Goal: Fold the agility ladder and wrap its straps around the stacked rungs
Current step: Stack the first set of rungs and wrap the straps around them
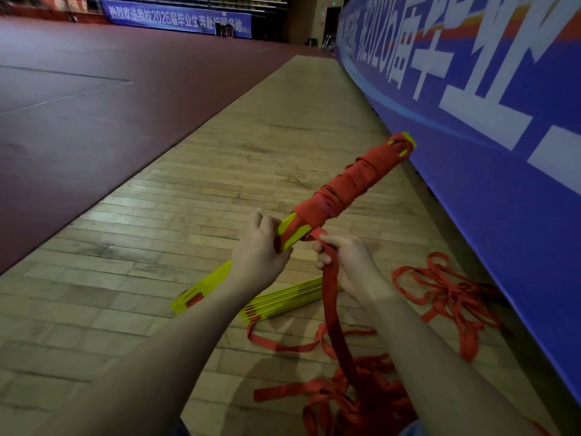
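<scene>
Left hand fingers curl round the yellow rungs, held raised and slanting up to the right. Right hand fingers pinch the red strap just below the wrapped part; its slack trails onto the floor.

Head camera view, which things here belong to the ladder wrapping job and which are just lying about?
Part of the job:
- bundle of yellow plastic rungs, gripped by the left hand
- red fabric strap being wound on, pinched by the right hand
- loose red strap pile on the floor

Lying about:
- second stack of yellow rungs
- red strap tangle by the blue banner
</scene>
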### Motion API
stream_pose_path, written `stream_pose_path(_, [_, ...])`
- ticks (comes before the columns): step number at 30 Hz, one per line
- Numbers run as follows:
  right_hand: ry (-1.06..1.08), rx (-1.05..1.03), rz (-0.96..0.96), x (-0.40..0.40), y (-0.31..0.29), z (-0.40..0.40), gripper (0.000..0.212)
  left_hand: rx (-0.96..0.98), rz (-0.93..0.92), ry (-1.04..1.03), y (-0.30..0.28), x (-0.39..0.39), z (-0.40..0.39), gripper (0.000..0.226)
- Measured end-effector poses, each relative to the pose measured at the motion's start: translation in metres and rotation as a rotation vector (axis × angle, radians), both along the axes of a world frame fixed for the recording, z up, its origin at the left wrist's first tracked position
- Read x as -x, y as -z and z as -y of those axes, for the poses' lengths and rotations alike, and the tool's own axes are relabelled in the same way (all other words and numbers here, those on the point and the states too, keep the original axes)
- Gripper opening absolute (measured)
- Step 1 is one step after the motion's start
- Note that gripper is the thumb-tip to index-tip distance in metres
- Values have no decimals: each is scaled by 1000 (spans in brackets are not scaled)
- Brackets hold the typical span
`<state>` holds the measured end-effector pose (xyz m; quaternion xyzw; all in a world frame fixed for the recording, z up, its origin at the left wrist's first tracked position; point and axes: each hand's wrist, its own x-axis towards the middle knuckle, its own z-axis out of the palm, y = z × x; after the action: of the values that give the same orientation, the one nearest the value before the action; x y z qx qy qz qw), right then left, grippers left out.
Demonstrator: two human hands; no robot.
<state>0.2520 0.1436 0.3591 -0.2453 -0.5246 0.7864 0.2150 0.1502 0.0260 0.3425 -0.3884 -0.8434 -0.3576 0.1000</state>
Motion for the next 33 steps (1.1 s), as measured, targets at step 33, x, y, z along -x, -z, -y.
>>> stream_pose_path(33, [25, -177, 75, -12, -6, -16, 23, -8, 72, 167, -10, -14, -2, 40])
